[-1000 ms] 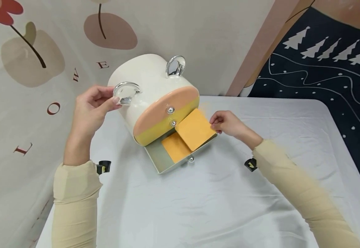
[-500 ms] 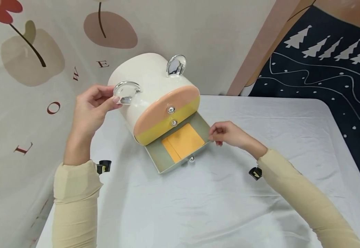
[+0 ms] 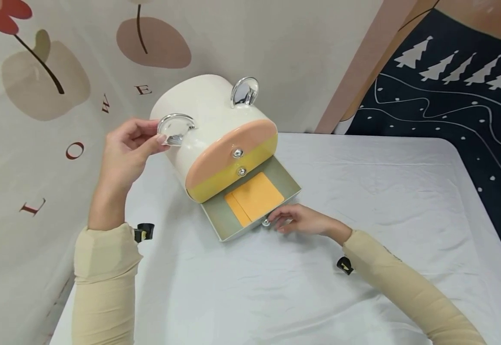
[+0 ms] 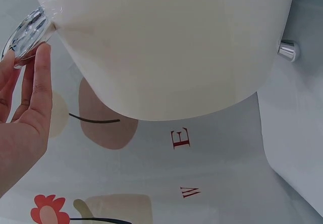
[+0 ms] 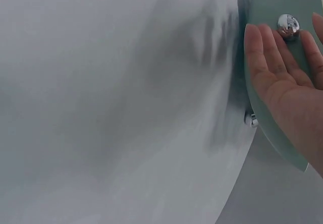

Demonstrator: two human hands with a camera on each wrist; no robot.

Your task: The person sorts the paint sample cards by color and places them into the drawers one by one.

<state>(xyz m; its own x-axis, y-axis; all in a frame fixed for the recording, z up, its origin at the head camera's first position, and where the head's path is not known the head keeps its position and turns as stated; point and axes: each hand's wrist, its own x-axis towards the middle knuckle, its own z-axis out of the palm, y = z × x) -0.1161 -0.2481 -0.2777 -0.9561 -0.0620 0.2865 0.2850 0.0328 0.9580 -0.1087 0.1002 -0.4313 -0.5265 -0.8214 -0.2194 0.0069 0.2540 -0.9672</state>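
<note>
My left hand (image 3: 125,151) pinches one silver ear (image 3: 176,129) of a white rounded drawer box (image 3: 207,105) between thumb and fingers. The left wrist view shows the same ear (image 4: 29,35) at the fingertips. Below the box's orange and yellow drawer fronts, the grey-green bottom drawer (image 3: 213,218) is pulled out. Two flat orange-yellow square pieces (image 3: 259,194) lie overlapped inside it. My right hand (image 3: 304,220) is at the front of this drawer, its fingers loosely extended beside the round silver knob (image 5: 288,26).
A second silver ear (image 3: 244,92) stands on the box's right side. The orange (image 3: 233,139) and yellow (image 3: 220,184) drawers are closed, each with a silver knob. A white cloth (image 3: 242,287) covers the table. Printed curtains (image 3: 276,62) hang close behind the box.
The right hand has let go of the upper orange-yellow square, which now lies in the drawer on the other. It has then moved down to the drawer's knob. The left hand stays put.
</note>
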